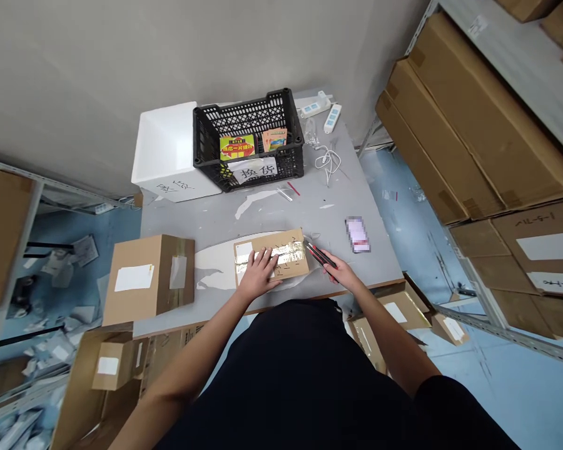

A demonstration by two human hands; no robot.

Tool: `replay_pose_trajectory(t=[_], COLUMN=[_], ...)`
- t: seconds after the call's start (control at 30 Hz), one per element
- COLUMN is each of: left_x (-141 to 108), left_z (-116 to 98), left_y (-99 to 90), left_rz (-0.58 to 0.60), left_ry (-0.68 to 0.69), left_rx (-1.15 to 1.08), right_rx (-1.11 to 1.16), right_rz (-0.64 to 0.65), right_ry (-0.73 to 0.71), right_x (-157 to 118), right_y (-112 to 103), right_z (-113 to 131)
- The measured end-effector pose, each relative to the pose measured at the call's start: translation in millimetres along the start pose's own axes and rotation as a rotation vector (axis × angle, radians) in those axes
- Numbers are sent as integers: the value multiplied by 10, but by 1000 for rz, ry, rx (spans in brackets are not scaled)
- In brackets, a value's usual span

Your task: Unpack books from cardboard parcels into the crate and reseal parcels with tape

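Observation:
A taped cardboard box (288, 253) lies on the grey table (206, 215) in front of me, with shiny clear tape along its top and handwriting on it. My left hand (259, 273) rests flat on the box's left half, fingers spread. In my right hand (340, 273) is a black and red box cutter (319, 255). The cutter's front end points at the right end of the box; whether it touches the cardboard I cannot tell. To the right of that hand lies a phone (358, 234) with a blurred screen.
A larger cardboard box (136, 278) stands at the table's left edge. Behind are a white foam box (169, 140) and a black crate (248, 134) holding colourful packs. Power strips (332, 118) and a white cable (328, 160) lie at back right. Shelves with cartons (478, 119) flank the table.

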State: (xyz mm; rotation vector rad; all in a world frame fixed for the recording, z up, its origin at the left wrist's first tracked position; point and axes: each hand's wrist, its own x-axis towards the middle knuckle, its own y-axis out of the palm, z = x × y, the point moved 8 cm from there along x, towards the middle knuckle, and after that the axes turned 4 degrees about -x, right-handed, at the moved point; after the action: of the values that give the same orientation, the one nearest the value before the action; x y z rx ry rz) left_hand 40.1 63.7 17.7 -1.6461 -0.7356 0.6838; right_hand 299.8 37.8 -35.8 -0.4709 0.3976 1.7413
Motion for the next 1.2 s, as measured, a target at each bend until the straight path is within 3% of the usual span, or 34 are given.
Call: replay_pose_trajectory(t=[0.37, 1.2], left_x=[26, 67], left_z=[-59, -3], left_y=[47, 137], left_rz=[11, 44], left_ry=[-35, -73], left_rx=[0, -2], right_rx=[25, 45], right_rz=[147, 202], right_ry=[8, 143], right_x=[15, -189], right_y=[-66, -41], right_z=[-1, -101])
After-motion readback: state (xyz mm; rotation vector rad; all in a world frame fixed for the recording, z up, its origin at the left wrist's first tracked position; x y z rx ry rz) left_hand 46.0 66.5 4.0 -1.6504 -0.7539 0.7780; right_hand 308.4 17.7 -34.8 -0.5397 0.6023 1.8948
